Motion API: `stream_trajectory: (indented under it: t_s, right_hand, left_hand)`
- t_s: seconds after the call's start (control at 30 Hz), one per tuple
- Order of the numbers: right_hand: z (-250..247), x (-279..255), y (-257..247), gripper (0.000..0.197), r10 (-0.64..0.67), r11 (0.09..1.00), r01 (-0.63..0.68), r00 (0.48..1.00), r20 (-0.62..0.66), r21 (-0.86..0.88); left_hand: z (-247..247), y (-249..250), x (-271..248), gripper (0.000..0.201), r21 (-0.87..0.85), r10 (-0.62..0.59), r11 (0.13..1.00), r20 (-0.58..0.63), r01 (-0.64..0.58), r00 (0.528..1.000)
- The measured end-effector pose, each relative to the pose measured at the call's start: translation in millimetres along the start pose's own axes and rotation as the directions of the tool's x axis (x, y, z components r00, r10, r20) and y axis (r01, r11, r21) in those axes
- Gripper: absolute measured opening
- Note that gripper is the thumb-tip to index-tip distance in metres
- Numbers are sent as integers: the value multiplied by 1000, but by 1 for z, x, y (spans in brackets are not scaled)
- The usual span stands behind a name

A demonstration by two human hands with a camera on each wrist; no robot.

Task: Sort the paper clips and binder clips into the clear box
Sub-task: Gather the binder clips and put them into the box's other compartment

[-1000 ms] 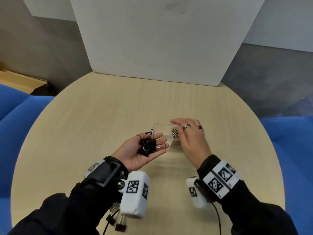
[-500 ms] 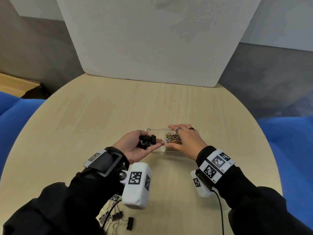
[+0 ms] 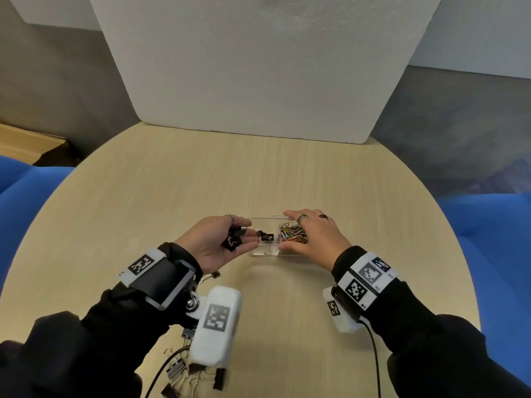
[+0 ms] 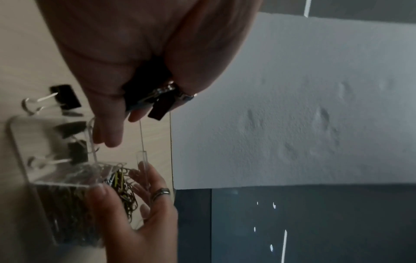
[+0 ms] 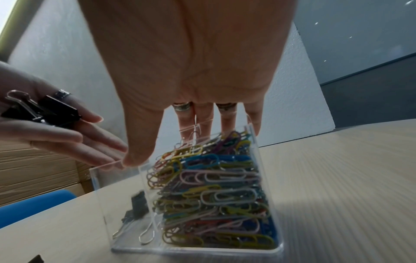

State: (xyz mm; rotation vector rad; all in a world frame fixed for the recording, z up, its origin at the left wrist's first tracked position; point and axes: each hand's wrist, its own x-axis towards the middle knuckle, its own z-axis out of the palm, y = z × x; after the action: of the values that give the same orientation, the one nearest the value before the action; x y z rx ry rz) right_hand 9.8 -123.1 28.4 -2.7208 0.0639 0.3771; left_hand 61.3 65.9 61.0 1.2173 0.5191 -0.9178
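The clear box (image 3: 263, 253) stands on the round table (image 3: 172, 196) and has two compartments. Coloured paper clips (image 3: 293, 238) fill the right one (image 5: 213, 186). A few black binder clips (image 3: 267, 236) lie in the left one (image 5: 138, 204). My left hand (image 3: 247, 234), palm up and tilted toward the box, cups several black binder clips (image 3: 234, 239) at the rim of the left compartment (image 5: 45, 112). My right hand (image 3: 290, 231) grips the box, thumb on the near wall and fingers on the far wall.
Loose binder clips (image 3: 184, 372) lie near the table's front edge under my left forearm. One more (image 3: 214, 274) lies by my left wrist, another beside the box (image 4: 65, 97). A white foam board (image 3: 258, 67) stands at the back. Blue seats (image 3: 494, 239) flank the table.
My left hand has moved right to the box's rim and tipped toward it. Binder clips now lie in the left compartment. My right hand has slid back, uncovering the paper clips.
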Motion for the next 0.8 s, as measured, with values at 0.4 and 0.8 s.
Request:
stream_trajectory:
  t_s: [0.4,0.8]
  right_hand:
    - [1,0,2,67,-12,999,12,1000,2,41]
    - [5,1,8,65,-44,995,47,999,-32,93]
  left_hand:
    - [29,5,6,26,277,218,934,61,-226,974]
    - [10,-39,48,45,683,630,80,530,-726,568]
